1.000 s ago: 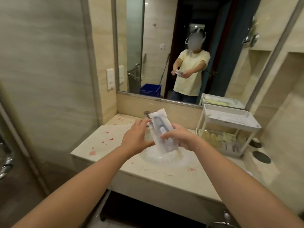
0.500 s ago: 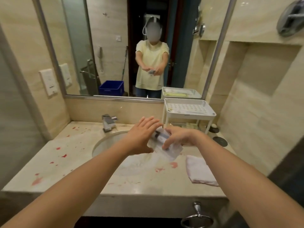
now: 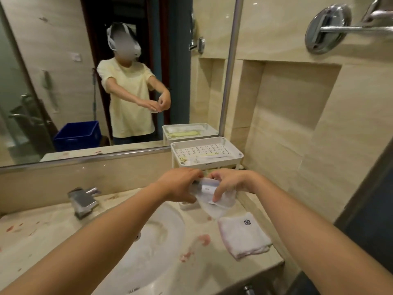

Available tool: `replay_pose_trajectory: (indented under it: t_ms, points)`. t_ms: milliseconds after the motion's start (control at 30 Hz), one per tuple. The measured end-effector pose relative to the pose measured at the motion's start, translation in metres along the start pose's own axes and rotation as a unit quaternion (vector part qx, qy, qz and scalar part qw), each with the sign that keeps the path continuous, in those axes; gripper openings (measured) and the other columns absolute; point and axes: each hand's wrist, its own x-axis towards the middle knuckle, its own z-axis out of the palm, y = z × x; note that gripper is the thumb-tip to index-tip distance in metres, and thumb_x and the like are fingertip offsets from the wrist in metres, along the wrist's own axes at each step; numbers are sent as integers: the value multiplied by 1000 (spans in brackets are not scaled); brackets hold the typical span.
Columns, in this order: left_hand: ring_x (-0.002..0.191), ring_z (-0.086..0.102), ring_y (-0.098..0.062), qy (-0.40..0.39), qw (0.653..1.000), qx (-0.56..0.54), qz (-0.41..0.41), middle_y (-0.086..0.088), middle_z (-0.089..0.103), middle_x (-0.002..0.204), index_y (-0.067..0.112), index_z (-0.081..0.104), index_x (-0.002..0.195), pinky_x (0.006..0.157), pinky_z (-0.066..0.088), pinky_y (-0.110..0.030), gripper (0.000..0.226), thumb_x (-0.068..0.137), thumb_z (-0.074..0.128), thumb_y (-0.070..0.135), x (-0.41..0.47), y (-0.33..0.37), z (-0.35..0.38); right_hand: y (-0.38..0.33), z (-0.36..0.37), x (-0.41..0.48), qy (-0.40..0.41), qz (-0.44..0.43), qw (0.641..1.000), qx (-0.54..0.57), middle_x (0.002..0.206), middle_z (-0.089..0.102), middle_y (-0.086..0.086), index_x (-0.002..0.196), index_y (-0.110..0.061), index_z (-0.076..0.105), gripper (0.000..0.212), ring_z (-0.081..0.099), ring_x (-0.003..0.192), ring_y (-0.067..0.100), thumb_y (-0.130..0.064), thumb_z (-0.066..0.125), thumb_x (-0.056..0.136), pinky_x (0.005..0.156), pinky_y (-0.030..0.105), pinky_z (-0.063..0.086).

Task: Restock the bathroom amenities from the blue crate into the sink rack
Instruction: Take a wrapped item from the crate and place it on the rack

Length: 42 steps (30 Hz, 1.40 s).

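While both hands hold one clear amenity packet [image 3: 212, 194] just in front of the sink rack [image 3: 207, 151], the restocking looks only partly done. The left hand [image 3: 180, 185] and the right hand [image 3: 230, 184] have their fingers closed on the packet's edges, above the counter [image 3: 32, 235]. Some pale items already lie on the rack's top tray, far right. The blue crate [image 3: 77, 136] shows only in the mirror, its contents hidden, so what remains I cannot tell.
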Motion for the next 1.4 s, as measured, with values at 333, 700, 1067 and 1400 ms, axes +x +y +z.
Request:
replay_pose_trajectory:
  t_ms: [333,700,1067,1400]
  points:
    - [98,50,-17,49,996,47,64,5,58,106,30,59,117,84,42,-28,50,72,73,47,63,-27,1,10,-19,27,124,36,991,22,113,61,9,113,-15,58,49,58,98,23,-10,81,71,77,36,48]
    - [142,24,-28,164,983,-21,-81,-6,19,156,28,18,151,112,32,-43,102,71,78,48,148,-35,16,44,-87,72,198,51,969,135,115,60,6,117,-19,55,51,59,108,27,-8,78,73,88,43,51]
    - [102,64,-26,100,964,-130,-208,0,63,124,27,24,147,71,52,-37,70,88,61,39,255,-46,49,87,-158,148,236,79,949,194,119,52,3,130,-16,46,62,53,104,23,-7,76,77,73,34,49]
    - [110,61,-25,34,965,-158,-204,3,65,124,35,39,145,93,48,-39,47,99,40,26,295,-55,87,117,-174,201,223,94,962,128,120,57,3,135,-14,47,51,59,102,23,-18,65,88,67,32,50]
